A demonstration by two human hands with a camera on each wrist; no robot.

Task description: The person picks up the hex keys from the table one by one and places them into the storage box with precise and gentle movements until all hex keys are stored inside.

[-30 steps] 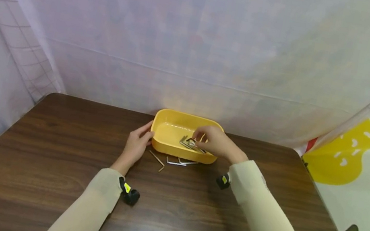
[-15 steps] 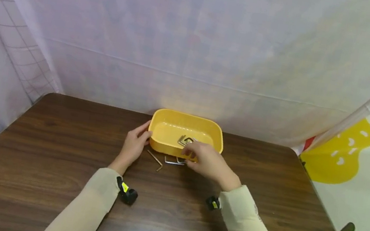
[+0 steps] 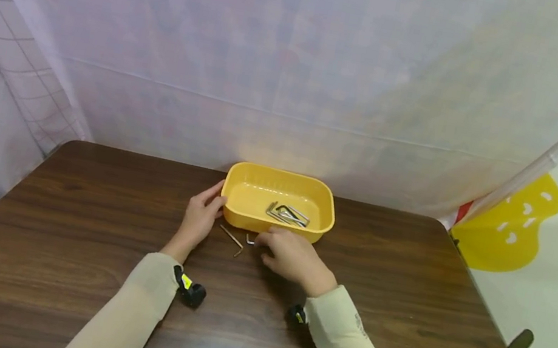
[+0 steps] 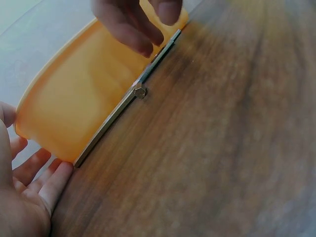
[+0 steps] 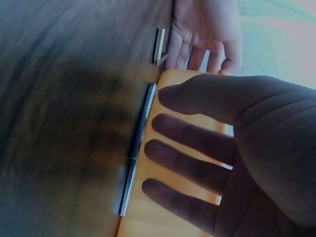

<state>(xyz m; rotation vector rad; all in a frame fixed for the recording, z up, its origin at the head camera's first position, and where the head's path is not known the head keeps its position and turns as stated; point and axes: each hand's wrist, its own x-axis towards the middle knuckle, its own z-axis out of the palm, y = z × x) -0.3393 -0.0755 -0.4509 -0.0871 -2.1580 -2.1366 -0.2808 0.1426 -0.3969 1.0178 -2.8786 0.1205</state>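
Note:
A yellow plastic bin (image 3: pixel 243 220) stands at the table's far edge. Several hex keys (image 3: pixel 286 214), silver and black, lie in its right half. My left hand (image 3: pixel 197 222) rests against the bin's left end, fingers fairly straight and thumb near the rim. In front of the bin lie a gold-coloured hex key (image 3: pixel 231 236) and a silver hex key (image 3: pixel 250 240), partly covered by my right hand (image 3: pixel 293 256). The right wrist view shows two silver pieces end to end along the bin's base (image 5: pixel 143 113). There, my right hand's fingers are spread above them and hold nothing.
The brown wooden table (image 3: pixel 75 263) spreads out around the bin. A pale curtain (image 3: pixel 297 66) hangs directly behind the far edge. To the right, a yellow shape (image 3: pixel 507 231) shows on a light surface.
My right hand has come out of the bin and moved left and down to the hex keys in front. The hex keys inside now show uncovered. My left hand stays at the bin's end.

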